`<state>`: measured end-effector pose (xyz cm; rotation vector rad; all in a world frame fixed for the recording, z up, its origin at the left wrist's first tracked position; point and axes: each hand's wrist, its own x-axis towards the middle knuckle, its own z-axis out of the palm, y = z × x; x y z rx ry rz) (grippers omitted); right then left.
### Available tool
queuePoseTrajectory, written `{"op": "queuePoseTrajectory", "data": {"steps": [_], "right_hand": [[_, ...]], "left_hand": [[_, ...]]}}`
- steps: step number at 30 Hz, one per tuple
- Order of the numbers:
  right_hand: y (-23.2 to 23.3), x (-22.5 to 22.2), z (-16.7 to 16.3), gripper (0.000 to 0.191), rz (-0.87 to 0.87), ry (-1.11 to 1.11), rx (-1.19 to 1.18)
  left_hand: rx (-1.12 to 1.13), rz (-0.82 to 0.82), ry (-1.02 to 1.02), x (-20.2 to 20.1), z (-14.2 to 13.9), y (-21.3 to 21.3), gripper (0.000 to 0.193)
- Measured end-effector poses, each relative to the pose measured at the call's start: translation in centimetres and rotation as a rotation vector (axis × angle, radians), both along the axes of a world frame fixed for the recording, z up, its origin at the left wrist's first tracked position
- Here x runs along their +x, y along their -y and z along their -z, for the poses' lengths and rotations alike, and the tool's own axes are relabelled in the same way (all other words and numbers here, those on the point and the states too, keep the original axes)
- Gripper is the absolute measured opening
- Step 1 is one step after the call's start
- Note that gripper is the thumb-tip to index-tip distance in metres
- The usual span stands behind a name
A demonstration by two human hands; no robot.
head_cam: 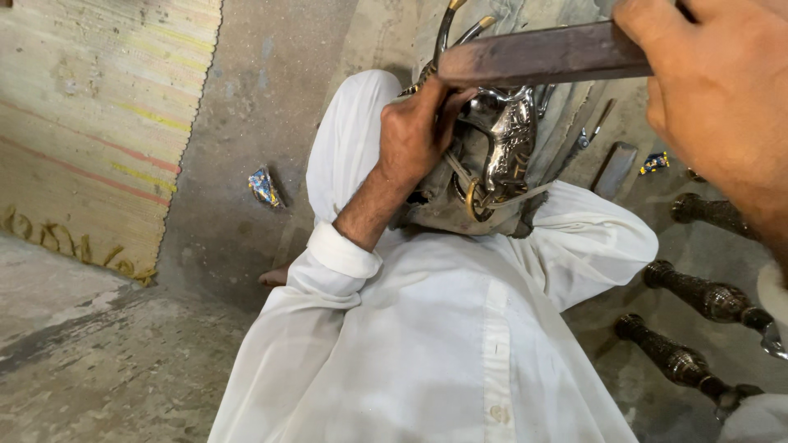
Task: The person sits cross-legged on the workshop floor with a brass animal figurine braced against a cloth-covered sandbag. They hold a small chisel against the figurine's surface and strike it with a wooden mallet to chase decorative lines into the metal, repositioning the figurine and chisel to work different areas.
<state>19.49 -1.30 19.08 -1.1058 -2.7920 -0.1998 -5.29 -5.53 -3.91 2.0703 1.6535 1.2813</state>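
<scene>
My left hand (414, 135) grips a shiny, ornate silver metal piece (505, 143) with curved prongs, pressing it onto a grey cloth-covered block (447, 209) between my knees. My right hand (718, 90) is raised close to the camera at the upper right and is closed around one end of a flat, rusty brown metal bar (538, 53). The bar reaches left and hangs just above the silver piece. I sit on the floor in white clothes with the sleeve rolled up.
Three dark ornate metal handles (706, 295) lie on the concrete floor at the right. A flat metal file (614, 170) and a thin tool (587, 135) lie beyond my knee. Crumpled blue wrappers (264, 187) lie on the floor. A striped woven mat (98, 123) covers the left.
</scene>
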Motion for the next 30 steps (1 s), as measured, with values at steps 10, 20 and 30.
{"op": "queuePoseTrajectory", "data": {"steps": [10, 20, 30], "right_hand": [[0.1, -0.9, -0.4, 0.038, -0.029, -0.014, 0.104], [-0.6, 1.4, 2.3, 0.045, -0.033, -0.127, 0.047], [-0.3, 2.2, 1.6, 0.038, -0.023, 0.014, 0.002]], "left_hand": [[0.074, 0.005, 0.086, 0.1, -1.1, 0.2, 0.031], [0.026, -0.009, 0.124, -0.1, -0.6, 0.3, 0.029], [0.118, 0.084, 0.037, -0.3, -0.5, 0.7, 0.037]]}}
